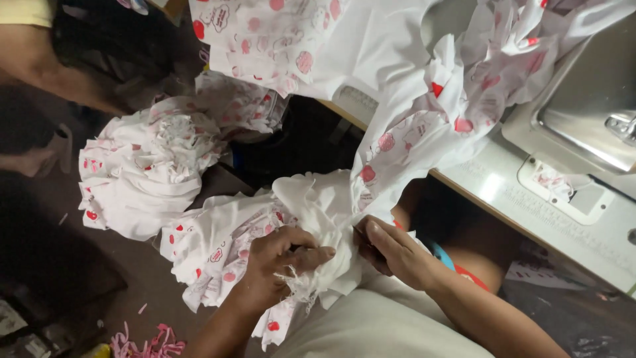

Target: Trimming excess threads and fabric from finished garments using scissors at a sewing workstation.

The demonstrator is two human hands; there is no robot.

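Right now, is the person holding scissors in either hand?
No. Both the left hand and the right hand grip only the white cloth with red spots.

Garment sewing workshop, sewing machine (pixel 589 99) on a white worktable (pixel 503 192), heaps of white red-printed fabric (pixel 142 166), pink fabric scraps (pixel 149 343) on the floor
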